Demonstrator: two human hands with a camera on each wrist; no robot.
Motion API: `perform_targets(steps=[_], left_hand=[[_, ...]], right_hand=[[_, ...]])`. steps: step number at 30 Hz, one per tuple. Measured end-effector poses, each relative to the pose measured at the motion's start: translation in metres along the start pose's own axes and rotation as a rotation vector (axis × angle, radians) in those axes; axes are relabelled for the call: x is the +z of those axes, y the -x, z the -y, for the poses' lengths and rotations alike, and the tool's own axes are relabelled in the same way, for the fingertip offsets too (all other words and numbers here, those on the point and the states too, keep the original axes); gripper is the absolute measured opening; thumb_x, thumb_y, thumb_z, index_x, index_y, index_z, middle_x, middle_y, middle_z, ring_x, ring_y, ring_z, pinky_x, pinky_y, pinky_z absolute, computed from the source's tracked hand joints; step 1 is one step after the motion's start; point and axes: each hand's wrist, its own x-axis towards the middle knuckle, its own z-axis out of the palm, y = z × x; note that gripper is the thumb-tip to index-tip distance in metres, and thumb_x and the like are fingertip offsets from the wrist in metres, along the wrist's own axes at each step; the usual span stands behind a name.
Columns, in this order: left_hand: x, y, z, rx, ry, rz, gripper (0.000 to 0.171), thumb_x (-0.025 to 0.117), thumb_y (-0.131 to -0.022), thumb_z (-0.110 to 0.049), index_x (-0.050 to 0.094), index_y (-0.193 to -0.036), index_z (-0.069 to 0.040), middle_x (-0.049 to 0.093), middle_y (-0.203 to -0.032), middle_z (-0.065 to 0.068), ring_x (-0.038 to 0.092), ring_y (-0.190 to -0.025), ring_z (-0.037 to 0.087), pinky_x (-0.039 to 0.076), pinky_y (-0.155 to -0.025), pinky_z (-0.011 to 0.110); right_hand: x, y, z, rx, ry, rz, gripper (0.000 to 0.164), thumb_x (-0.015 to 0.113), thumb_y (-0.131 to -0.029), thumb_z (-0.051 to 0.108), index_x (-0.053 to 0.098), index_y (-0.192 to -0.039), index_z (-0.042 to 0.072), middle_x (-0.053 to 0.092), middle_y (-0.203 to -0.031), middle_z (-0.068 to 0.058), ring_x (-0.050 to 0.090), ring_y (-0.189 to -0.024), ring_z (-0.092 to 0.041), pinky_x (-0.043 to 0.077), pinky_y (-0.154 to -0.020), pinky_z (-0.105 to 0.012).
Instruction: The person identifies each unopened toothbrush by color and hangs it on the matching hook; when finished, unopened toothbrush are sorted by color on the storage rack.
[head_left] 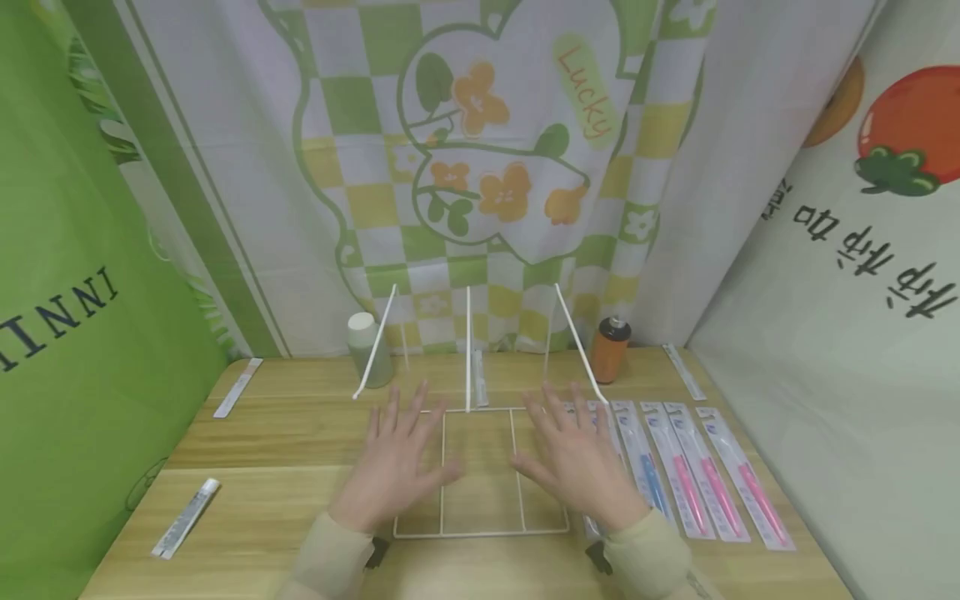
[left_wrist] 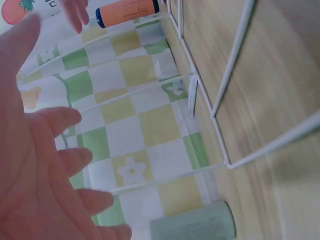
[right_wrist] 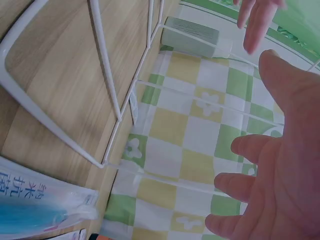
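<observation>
A white wire rack [head_left: 480,536] stands on the wooden table, its base flat and several prongs rising at the back. My left hand [head_left: 397,471] hovers over the rack's left side, fingers spread and holding nothing. Over the right side is my right hand [head_left: 585,471], likewise spread and bare. Both wrist views show an empty palm, the left hand [left_wrist: 35,165] and the right hand [right_wrist: 290,150], apart from the wires. Packaged toothbrushes [head_left: 684,475], pink and blue, lie in a row to the right; my right hand and forearm partly cover the nearest ones.
A green bottle [head_left: 381,367] with a white cap stands behind the rack at left, an orange bottle [head_left: 611,357] at right. Slim packets lie at the left front [head_left: 183,521], left back [head_left: 238,387], centre back [head_left: 481,382] and right back [head_left: 684,372]. Curtains enclose the table.
</observation>
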Motion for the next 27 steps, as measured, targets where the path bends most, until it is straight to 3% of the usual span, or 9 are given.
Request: perform_targets(steps=[3,6,9,14,21,27], left_hand=[[-0.002,0.011,0.010,0.021,0.072,0.052,0.105,0.072,-0.090,-0.073,0.027,-0.172,-0.024,0.006,-0.179,0.010,0.011,-0.159,0.055,0.011,-0.122,0.077],[-0.002,0.025,0.025,0.025,0.143,0.070,0.106,0.090,-0.082,-0.055,0.039,-0.168,-0.021,0.020,-0.177,0.016,0.033,-0.154,0.054,0.028,-0.121,0.074],[0.001,0.039,0.039,0.004,0.166,0.078,0.104,0.097,-0.076,-0.043,0.047,-0.164,-0.019,0.036,-0.171,0.021,0.047,-0.148,0.049,0.041,-0.118,0.067],[0.009,0.052,0.050,-0.027,0.150,0.120,0.102,0.099,-0.072,-0.043,0.055,-0.157,-0.010,0.048,-0.164,0.019,0.050,-0.145,0.049,0.043,-0.116,0.067],[0.022,0.055,0.054,-0.013,0.138,0.146,0.088,0.096,-0.073,-0.045,0.065,-0.148,-0.011,0.060,-0.155,0.014,0.051,-0.140,0.058,0.043,-0.113,0.072],[0.026,0.059,0.054,-0.055,0.171,0.163,0.081,0.096,-0.073,-0.045,0.069,-0.144,-0.017,0.067,-0.148,0.011,0.052,-0.138,0.060,0.044,-0.110,0.076]], right_hand=[[0.002,0.001,-0.004,0.008,0.004,0.010,0.095,0.048,-0.097,0.083,0.031,-0.171,0.025,0.027,-0.176,-0.013,0.019,-0.158,-0.057,0.019,-0.117,-0.084],[0.004,0.002,-0.008,0.020,0.001,0.003,0.097,0.049,-0.096,0.084,0.034,-0.170,0.023,0.029,-0.175,-0.012,0.023,-0.157,-0.056,0.019,-0.117,-0.083],[0.005,0.004,-0.011,0.022,-0.007,-0.009,0.097,0.055,-0.096,0.081,0.035,-0.170,0.022,0.034,-0.173,-0.013,0.027,-0.155,-0.058,0.020,-0.117,-0.084],[0.008,0.007,-0.016,0.016,-0.030,-0.016,0.096,0.063,-0.096,0.074,0.032,-0.171,0.021,0.038,-0.171,-0.017,0.029,-0.153,-0.059,0.020,-0.115,-0.086],[0.012,0.008,-0.032,-0.017,-0.106,0.017,0.095,0.060,-0.098,0.074,0.033,-0.170,0.019,0.043,-0.167,-0.022,0.043,-0.144,-0.061,0.031,-0.109,-0.087],[0.019,0.002,-0.062,-0.070,-0.311,0.035,0.090,0.085,-0.093,0.043,0.041,-0.165,0.010,0.052,-0.160,-0.022,0.055,-0.140,-0.050,0.042,-0.113,-0.074]])
